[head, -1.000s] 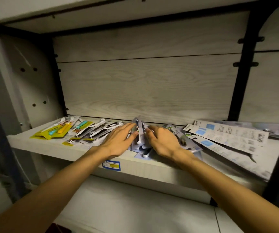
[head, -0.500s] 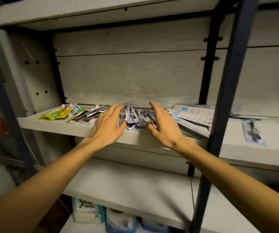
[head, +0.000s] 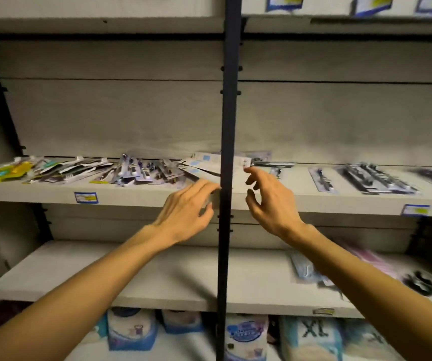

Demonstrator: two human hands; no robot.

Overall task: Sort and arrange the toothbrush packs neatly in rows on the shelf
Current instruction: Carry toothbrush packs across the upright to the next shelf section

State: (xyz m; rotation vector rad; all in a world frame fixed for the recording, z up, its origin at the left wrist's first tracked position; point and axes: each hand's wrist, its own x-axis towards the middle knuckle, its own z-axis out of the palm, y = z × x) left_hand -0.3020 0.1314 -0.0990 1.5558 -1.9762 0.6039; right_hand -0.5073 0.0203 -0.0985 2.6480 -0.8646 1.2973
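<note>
Both hands hang loose and empty: left hand, then right hand, before the shelf. Toothbrush packs lie jumbled upon it; probably light, stiff, slippery cards, so I'd pinch their edges.

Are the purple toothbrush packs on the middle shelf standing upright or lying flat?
Lying flat. The purple toothbrush packs overlap in a loose, untidy heap on the grey shelf.

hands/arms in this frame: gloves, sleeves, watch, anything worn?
Nothing worn that shows. The left hand and right hand are bare, without gloves, rings or wristbands. Both forearms are uncovered right to the frame's bottom edge, with no sleeve cuffs, markings or cables in view.
</note>
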